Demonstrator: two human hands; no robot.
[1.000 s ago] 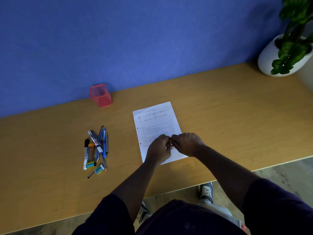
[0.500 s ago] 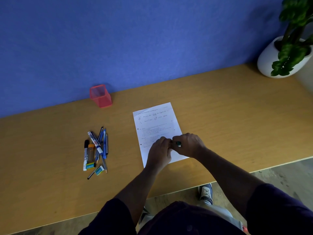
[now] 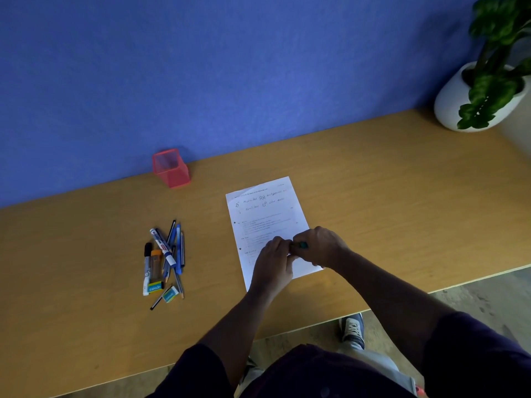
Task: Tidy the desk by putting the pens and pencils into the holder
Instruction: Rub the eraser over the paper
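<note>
A red mesh holder (image 3: 171, 169) stands by the blue wall at the desk's back left, with nothing showing above its rim. A pile of pens, pencils, markers and erasers (image 3: 165, 259) lies on the desk left of centre. Both hands meet over a printed paper sheet (image 3: 264, 214). My right hand (image 3: 319, 247) is curled round a small green pen (image 3: 303, 245), of which only a bit shows. My left hand (image 3: 274, 261) pinches the same pen at its left end, fingertips against the right hand.
A white pot with a green plant (image 3: 474, 101) stands at the back right corner. The wooden desk (image 3: 388, 196) ends in a front edge near my body, with floor and a shoe below. A blue wall backs the desk.
The hands have stayed over the paper. The green pen end came into sight between my fingers, and my right hand shifted slightly.
</note>
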